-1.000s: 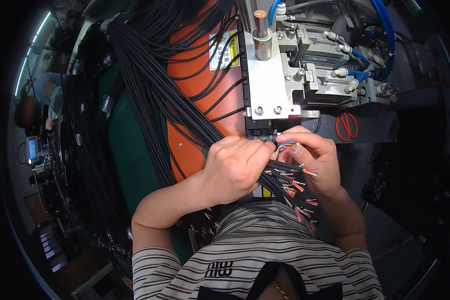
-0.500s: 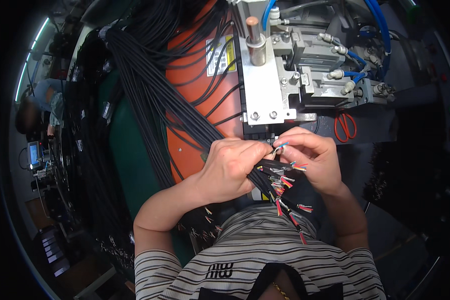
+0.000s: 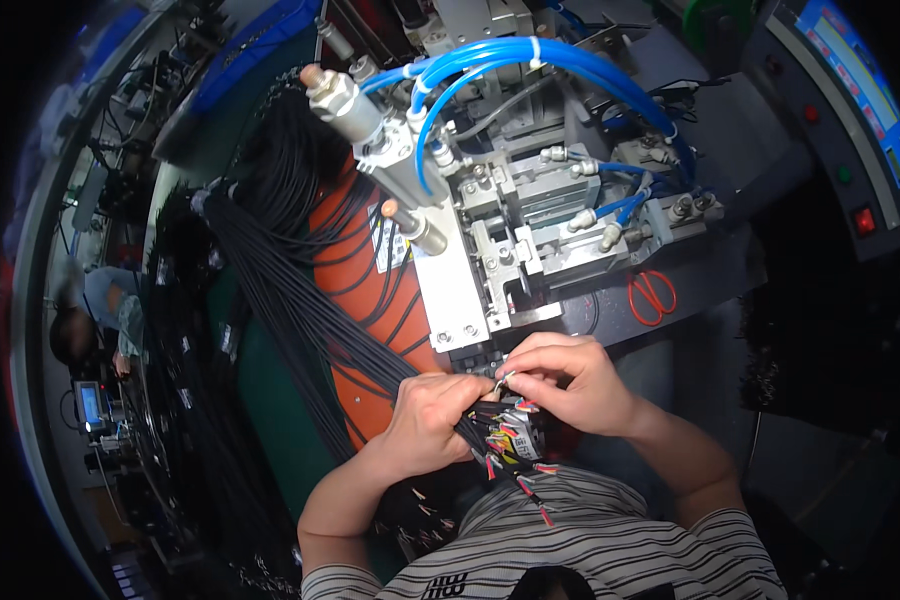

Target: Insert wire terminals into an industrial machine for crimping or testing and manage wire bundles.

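A thick bundle of black cables [image 3: 280,300] runs from the upper left down to my left hand [image 3: 428,420], which is closed around it near its cut ends. Past that fist the stripped tips fan out, showing thin red, white and yellow wires [image 3: 492,462]. My right hand [image 3: 575,385] pinches the small wires of one cable end [image 3: 504,382] between thumb and fingertips, right beside my left thumb. Both hands are just in front of a metal fixture with a white plate [image 3: 448,290]. The fingers partly hide the pinched wires.
Metal air cylinders [image 3: 560,240] with blue hoses [image 3: 530,48] stand beyond my hands. Red-handled scissors [image 3: 652,299] lie right of them. An orange surface [image 3: 340,265] is under the cables. A control panel [image 3: 863,221] stands far right; another person [image 3: 110,310] is far left.
The view has shifted, bringing more of the machine and the control panel into sight. My right fingertips have drawn closer to my left thumb, still pinching the wires. The left grip is unchanged.
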The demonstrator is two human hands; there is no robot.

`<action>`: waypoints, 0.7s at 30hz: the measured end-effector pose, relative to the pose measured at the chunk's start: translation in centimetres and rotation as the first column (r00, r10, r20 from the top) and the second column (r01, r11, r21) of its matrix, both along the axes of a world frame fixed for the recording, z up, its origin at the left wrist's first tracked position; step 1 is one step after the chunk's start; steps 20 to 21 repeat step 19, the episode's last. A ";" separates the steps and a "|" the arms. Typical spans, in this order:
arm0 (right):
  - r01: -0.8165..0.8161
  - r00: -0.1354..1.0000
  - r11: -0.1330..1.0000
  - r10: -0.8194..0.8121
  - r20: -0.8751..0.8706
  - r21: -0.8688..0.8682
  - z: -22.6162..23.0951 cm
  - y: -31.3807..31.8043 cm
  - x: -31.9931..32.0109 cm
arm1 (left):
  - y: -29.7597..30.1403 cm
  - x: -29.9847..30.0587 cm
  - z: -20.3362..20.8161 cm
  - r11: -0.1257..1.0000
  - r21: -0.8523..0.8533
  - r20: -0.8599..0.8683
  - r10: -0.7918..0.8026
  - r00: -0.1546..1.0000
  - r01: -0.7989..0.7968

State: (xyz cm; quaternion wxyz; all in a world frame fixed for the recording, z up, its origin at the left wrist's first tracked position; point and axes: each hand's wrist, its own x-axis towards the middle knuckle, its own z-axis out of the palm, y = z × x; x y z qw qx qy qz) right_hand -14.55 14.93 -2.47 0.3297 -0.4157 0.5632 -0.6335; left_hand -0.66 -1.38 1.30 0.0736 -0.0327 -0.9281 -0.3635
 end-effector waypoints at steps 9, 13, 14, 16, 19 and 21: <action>0.100 0.988 0.991 -0.109 -0.108 -0.093 -0.4 1.2 0.8 | -13.1 -2.2 8.8 0.987 0.118 0.300 0.071 0.951 -0.111; 0.077 0.991 0.983 -0.094 -0.095 -0.165 0.2 0.9 1.9 | -26.2 -12.1 6.6 0.769 -0.344 -0.259 0.473 0.842 -0.538; 0.066 0.995 0.989 -0.075 -0.065 -0.129 0.0 0.9 1.9 | -28.2 -14.9 5.8 0.770 -0.344 -0.269 0.468 0.842 -0.538; 0.056 0.998 0.995 -0.059 -0.033 -0.082 -0.1 1.4 2.0 | -30.4 -19.8 5.1 0.766 -0.556 -0.167 0.278 0.946 -0.323; 0.073 0.995 0.997 -0.074 -0.065 -0.023 -0.4 1.8 1.6 | -28.6 -27.2 3.2 0.636 -0.770 0.063 0.001 0.998 0.048; 0.073 0.995 0.997 -0.074 -0.065 -0.023 -0.4 1.8 1.6 | -28.6 -27.2 3.2 0.636 -0.770 0.063 0.001 0.998 0.048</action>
